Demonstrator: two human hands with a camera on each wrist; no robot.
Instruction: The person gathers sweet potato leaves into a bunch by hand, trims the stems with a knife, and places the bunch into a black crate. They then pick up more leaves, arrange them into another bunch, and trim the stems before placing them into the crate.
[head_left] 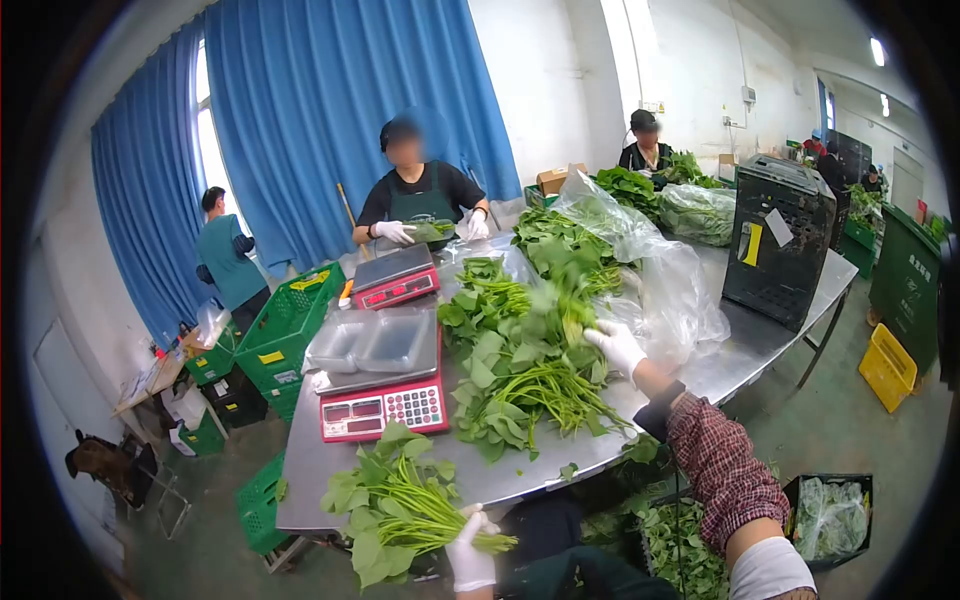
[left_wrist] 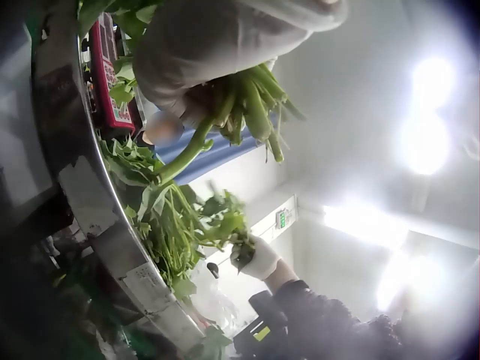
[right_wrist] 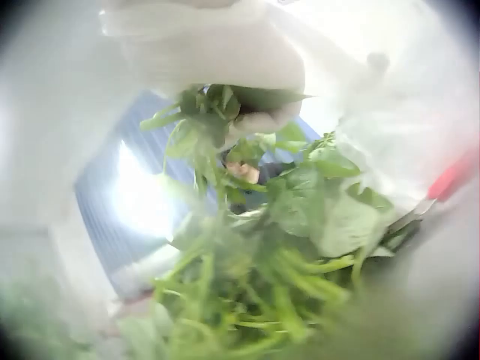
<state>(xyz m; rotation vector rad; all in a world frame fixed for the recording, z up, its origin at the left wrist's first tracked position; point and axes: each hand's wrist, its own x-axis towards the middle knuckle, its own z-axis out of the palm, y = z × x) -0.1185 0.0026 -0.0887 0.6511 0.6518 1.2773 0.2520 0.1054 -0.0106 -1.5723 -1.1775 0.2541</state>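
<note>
"Hands: what's in each?"
"My white-gloved left hand point(head_left: 470, 557) is curled tight round the stems of a bunch of long-stemmed green leaves point(head_left: 395, 503), just in front of the red digital scale point(head_left: 385, 405)."
"And the other?"
"My gloved right hand point(head_left: 617, 347) pinches leaves on the loose heap of greens point(head_left: 520, 385), just right of that scale."

White gloves cover the left hand point(head_left: 470, 560) and the right hand point(head_left: 617, 345). The right sleeve point(head_left: 725, 470) is checked in red and dark, with a black cuff. The bunch of greens point(head_left: 400, 505) at the near edge of the worktop point(head_left: 760, 345) and the pile of greens point(head_left: 520, 370) at its middle are bright green with paler stems. The worktop itself is silvery grey. The scale point(head_left: 383, 408) is red with a grey pan. The curtains point(head_left: 330, 110) are blue, and the crates point(head_left: 290, 320) off the left edge are green.
</note>
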